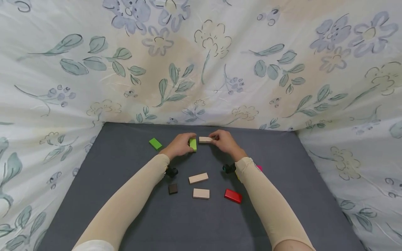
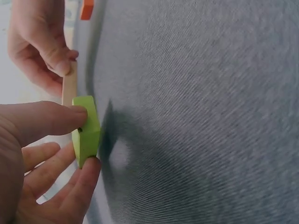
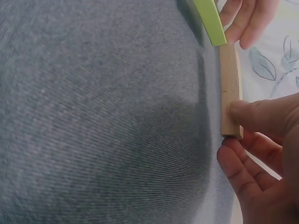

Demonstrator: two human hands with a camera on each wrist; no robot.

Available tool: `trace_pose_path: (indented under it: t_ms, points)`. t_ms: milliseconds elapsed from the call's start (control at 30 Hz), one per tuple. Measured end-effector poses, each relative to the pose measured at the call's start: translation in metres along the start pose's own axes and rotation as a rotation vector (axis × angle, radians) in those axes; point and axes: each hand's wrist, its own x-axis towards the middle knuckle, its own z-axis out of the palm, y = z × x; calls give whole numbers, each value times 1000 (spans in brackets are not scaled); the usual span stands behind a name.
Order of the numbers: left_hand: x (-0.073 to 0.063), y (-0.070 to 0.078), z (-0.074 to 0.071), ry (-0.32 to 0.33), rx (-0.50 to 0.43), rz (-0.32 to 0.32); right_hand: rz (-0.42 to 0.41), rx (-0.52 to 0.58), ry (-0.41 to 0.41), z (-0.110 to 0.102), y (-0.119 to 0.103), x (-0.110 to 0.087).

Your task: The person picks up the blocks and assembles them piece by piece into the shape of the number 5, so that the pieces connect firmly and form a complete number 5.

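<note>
My left hand (image 1: 181, 145) pinches a light green block (image 1: 193, 145) between thumb and fingers near the back of the table. In the left wrist view the thumb presses one face of this green block (image 2: 87, 130), with a fingertip at its lower end. To its right, my right hand (image 1: 224, 142) grips the right end of a plain wooden block (image 1: 205, 139) that lies crosswise. The right wrist view shows the thumb on this wooden block (image 3: 230, 88), whose far end comes close to the green block (image 3: 211, 22).
Another green block (image 1: 155, 143) lies left of the left hand. Nearer me are two wooden blocks (image 1: 201, 194), a dark brown square block (image 1: 172, 189) and a red block (image 1: 233, 196). Pink and yellow pieces are partly hidden by the right forearm. A floral cloth (image 1: 201, 69) hangs behind the grey table (image 1: 132, 195).
</note>
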Motion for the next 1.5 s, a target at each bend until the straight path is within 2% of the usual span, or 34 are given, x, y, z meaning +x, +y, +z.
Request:
trace_pose_path:
  t_ms: [367, 733, 867, 1067, 1267, 1500]
  points:
    - [5, 1, 3, -14, -33, -46, -15, 1, -1, 8, 8, 7]
    - [9, -2, 12, 12, -38, -28, -8, 0, -18, 15, 17, 12]
    - [12, -1, 11, 25, -39, -15, -14, -7, 3, 15, 17, 15]
    - [13, -4, 12, 16, -25, -32, -18, 2, -32, 17, 17, 18]
    - [15, -4, 10, 31, -8, -24, -37, 5, -8, 17, 17, 22]
    - [17, -5, 7, 14, 7, -34, -50, 7, -28, 16, 13, 25]
